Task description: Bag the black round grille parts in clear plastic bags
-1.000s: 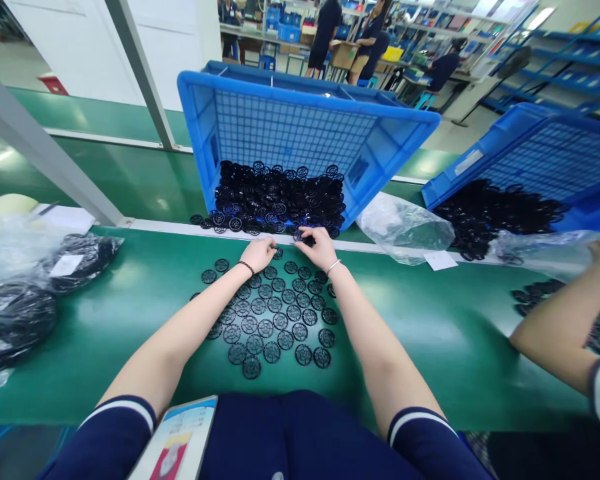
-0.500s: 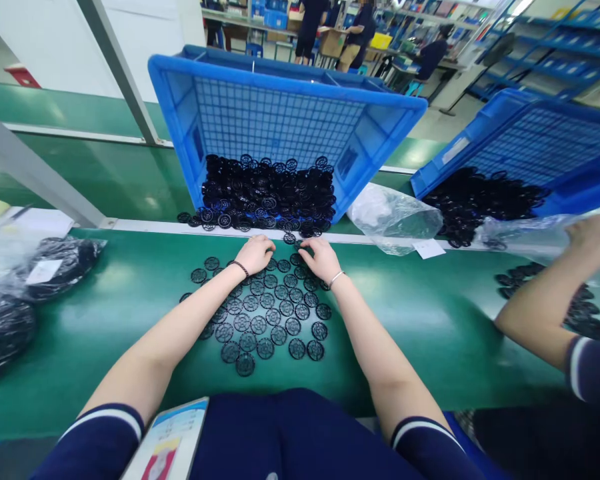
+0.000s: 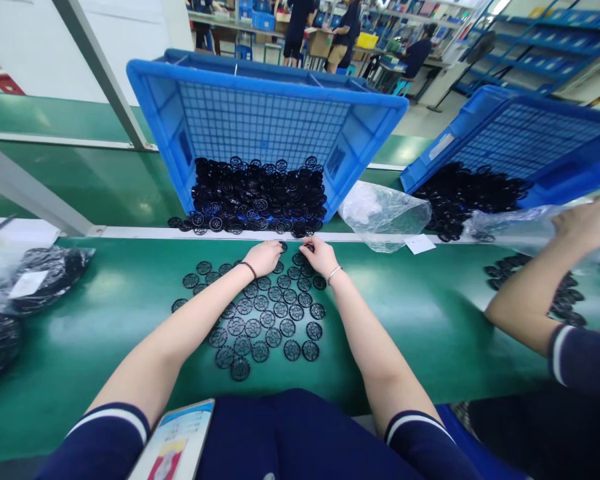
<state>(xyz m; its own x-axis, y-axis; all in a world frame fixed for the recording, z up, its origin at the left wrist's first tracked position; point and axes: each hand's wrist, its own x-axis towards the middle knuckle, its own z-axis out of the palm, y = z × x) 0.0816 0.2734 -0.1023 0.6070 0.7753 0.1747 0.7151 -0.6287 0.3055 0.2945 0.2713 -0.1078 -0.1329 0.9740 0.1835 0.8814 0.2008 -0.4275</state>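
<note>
Green counter (image 3: 430, 320), crossed by a white strip (image 3: 130, 233). Beyond the strip, a blue crate (image 3: 265, 117) lies tilted, its open side facing the hands; a second crate (image 3: 443, 147) lies to its right. A co-worker's arm (image 3: 527, 293) reaches in at the far right. A heap of black discs (image 3: 260, 193) fills the lower part of the first crate and spills to the strip; a similar heap (image 3: 473, 200) occupies the second. Scattered discs (image 3: 241, 369), each round and spoked, lie mostly flat between the forearms. Wrapped bundles (image 3: 55, 275) lie at the left; a clear bag (image 3: 387, 217) lies between the crates.

The left hand (image 3: 266, 259) has its fingers curled close together, their tips at a disc (image 3: 283, 247). The right hand (image 3: 320, 257) bends thumb and forefinger about another disc (image 3: 309, 248) near the strip. Whether either disc is gripped cannot be told. Smaller items: a white card (image 3: 420, 244) by the bag, and a thin band on each wrist.
</note>
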